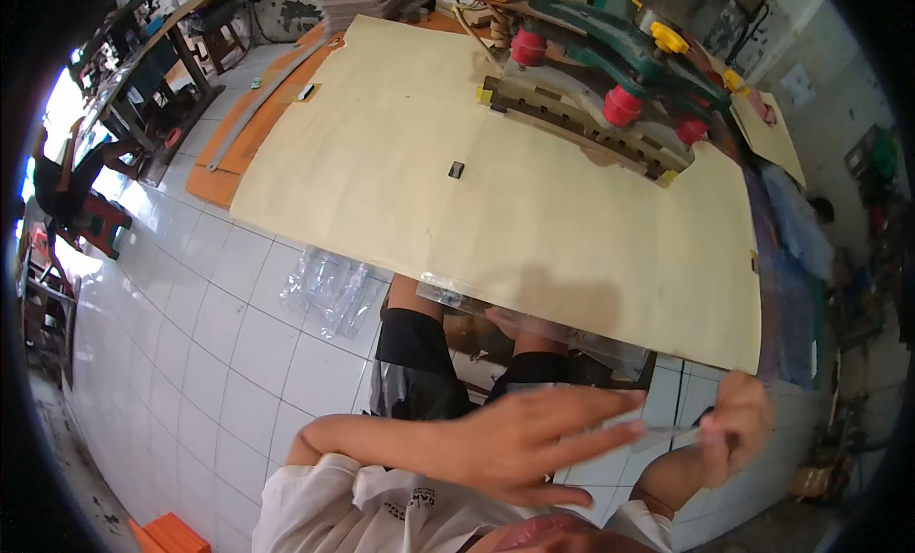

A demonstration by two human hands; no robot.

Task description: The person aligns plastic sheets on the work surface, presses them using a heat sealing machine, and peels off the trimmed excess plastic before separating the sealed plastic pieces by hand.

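My left hand (538, 439) reaches across my lap, its fingers stretched out and apart and slightly blurred. Its fingertips are at the near end of a thin, pale, see-through strip (672, 428); whether they touch it I cannot tell. The strip's other end meets my right hand (737, 431), which is raised and closed beside the board's right corner. Something small and dark shows at its fingers, too blurred to name. Beyond both hands lies a large cream board (381, 153), with a small dark piece (457, 171) near its middle.
A green press-like machine (610, 52) with red knobs and a slotted bar (591, 129) stands at the board's far side. Clear plastic (329, 291) lies on the floor tiles at the left. A person (71, 176) sits at far left. Orange objects (172, 534) are at lower left.
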